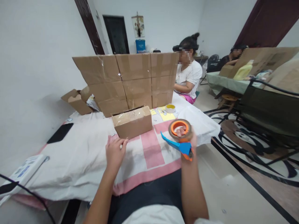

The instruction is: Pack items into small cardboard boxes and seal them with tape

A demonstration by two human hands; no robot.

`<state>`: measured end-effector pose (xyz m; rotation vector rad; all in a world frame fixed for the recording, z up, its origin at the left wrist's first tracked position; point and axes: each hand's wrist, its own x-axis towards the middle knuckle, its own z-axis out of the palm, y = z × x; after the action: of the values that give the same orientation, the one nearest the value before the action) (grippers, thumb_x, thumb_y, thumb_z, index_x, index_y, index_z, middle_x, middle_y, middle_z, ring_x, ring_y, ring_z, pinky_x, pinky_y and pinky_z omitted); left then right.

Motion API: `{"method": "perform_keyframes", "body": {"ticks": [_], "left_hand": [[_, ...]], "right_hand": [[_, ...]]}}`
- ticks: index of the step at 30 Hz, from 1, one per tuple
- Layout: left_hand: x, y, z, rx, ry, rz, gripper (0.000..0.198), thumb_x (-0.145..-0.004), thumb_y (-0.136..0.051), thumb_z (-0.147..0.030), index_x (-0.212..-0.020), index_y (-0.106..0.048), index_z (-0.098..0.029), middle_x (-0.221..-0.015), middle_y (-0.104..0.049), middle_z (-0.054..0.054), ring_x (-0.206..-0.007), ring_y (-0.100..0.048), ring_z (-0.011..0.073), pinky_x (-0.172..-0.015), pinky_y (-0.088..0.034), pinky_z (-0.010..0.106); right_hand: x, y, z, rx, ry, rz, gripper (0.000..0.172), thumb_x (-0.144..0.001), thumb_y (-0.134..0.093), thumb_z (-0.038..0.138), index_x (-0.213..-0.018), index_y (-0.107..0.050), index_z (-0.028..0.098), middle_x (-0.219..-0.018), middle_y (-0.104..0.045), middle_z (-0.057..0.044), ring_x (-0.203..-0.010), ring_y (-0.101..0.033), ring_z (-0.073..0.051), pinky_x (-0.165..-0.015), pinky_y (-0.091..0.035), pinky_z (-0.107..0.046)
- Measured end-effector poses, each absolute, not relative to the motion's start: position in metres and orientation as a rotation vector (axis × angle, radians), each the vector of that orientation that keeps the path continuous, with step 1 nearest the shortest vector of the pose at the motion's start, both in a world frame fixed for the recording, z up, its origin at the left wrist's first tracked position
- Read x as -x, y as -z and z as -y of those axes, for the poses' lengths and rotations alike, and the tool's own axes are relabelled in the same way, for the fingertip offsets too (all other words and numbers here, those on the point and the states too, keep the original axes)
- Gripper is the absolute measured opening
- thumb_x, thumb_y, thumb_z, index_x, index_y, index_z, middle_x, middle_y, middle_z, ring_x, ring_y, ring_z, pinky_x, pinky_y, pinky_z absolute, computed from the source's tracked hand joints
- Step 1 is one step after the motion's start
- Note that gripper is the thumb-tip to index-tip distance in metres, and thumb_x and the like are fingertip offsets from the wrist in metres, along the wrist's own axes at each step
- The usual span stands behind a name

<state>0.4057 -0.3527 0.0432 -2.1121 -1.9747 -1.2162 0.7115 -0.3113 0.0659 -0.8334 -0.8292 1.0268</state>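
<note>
My right hand (193, 137) grips a tape dispenser (185, 147) with a blue arm and orange frame. Its roll of brown tape (172, 132) faces me, and my fingertips show through the orange hub. The dispenser is held above the table, near its front right edge. My left hand (116, 152) rests low over the cloth, its fingers curled together; whatever may be between them is too small to make out. Just beyond those fingers lies a closed cardboard box (134, 123) on its long side. I cannot tell whether the fingertips touch it.
A wall of stacked cardboard boxes (137, 82) stands behind, with an open carton (79, 101) at its left. A tape roll (170, 108) lies by the stack. A black phone-like slab (60, 133) and a power strip (25, 171) are left. Another person (189, 74) sits beyond.
</note>
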Motion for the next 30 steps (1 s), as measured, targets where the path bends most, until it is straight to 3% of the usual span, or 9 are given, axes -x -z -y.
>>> {"method": "perform_keyframes", "body": {"ticks": [4,7,13,17,22,27,30], "left_hand": [[-0.373,-0.037,0.354,2.081,1.669,2.081,0.031,-0.090,-0.058,-0.047,-0.079,-0.074,-0.023,-0.079,-0.073,0.001,-0.074,-0.063,0.0189,-0.068,-0.045,0.031],[-0.384,-0.045,0.356,2.046,1.918,2.103,0.029,-0.086,-0.063,-0.048,-0.085,-0.077,-0.023,-0.088,-0.077,0.002,-0.082,-0.066,0.0196,-0.076,-0.050,0.031],[-0.396,-0.063,0.353,1.991,2.174,2.066,0.029,-0.081,-0.069,-0.048,-0.089,-0.078,-0.023,-0.093,-0.078,0.005,-0.083,-0.067,0.0201,-0.077,-0.052,0.032],[-0.391,-0.064,0.351,1.972,2.199,2.039,0.032,-0.082,-0.068,-0.051,-0.091,-0.078,-0.022,-0.095,-0.078,0.006,-0.084,-0.066,0.0197,-0.081,-0.051,0.034],[-0.391,-0.067,0.354,1.990,2.223,1.989,0.028,-0.084,-0.068,-0.047,-0.094,-0.079,-0.023,-0.094,-0.077,0.006,-0.084,-0.064,0.0185,-0.085,-0.049,0.035],[-0.405,-0.082,0.366,2.103,2.229,1.962,0.023,-0.080,-0.071,-0.043,-0.090,-0.080,-0.024,-0.092,-0.079,0.004,-0.077,-0.064,0.0179,-0.073,-0.052,0.032],[-0.413,-0.087,0.372,2.211,2.176,1.916,0.021,-0.082,-0.070,-0.041,-0.088,-0.079,-0.024,-0.091,-0.079,0.004,-0.077,-0.066,0.0174,-0.073,-0.053,0.030]], "right_hand": [[-0.748,-0.075,0.284,0.728,-1.050,0.659,0.071,-0.088,-0.028,0.083,-0.076,-0.063,0.022,-0.061,-0.063,-0.006,-0.074,-0.071,-0.027,-0.070,-0.063,-0.044],[-0.743,-0.067,0.231,0.832,-0.949,0.546,0.067,-0.094,-0.032,0.075,-0.087,-0.067,0.018,-0.071,-0.071,-0.007,-0.067,-0.072,-0.021,-0.063,-0.062,-0.033],[-0.717,-0.035,0.161,1.142,-0.998,0.814,0.067,-0.098,-0.033,0.069,-0.081,-0.068,0.014,-0.064,-0.071,-0.007,-0.056,-0.069,-0.018,-0.057,-0.057,-0.028],[-0.728,-0.029,0.160,1.222,-0.950,0.913,0.060,-0.096,-0.042,0.067,-0.079,-0.067,0.016,-0.067,-0.071,-0.007,-0.063,-0.068,-0.018,-0.064,-0.055,-0.028],[-0.727,-0.053,0.198,1.351,-0.401,0.929,0.043,-0.091,-0.054,0.060,-0.087,-0.062,0.019,-0.086,-0.068,-0.007,-0.083,-0.061,-0.020,-0.080,-0.050,-0.033],[-0.641,-0.094,0.284,0.806,-0.696,1.720,0.023,-0.085,-0.069,0.044,-0.097,-0.073,0.024,-0.100,-0.063,-0.005,-0.088,-0.060,-0.020,-0.080,-0.050,-0.034],[-0.594,-0.115,0.318,0.647,-0.781,1.921,0.012,-0.087,-0.070,0.038,-0.093,-0.073,0.027,-0.100,-0.059,-0.006,-0.094,-0.060,-0.021,-0.080,-0.052,-0.035]]}}
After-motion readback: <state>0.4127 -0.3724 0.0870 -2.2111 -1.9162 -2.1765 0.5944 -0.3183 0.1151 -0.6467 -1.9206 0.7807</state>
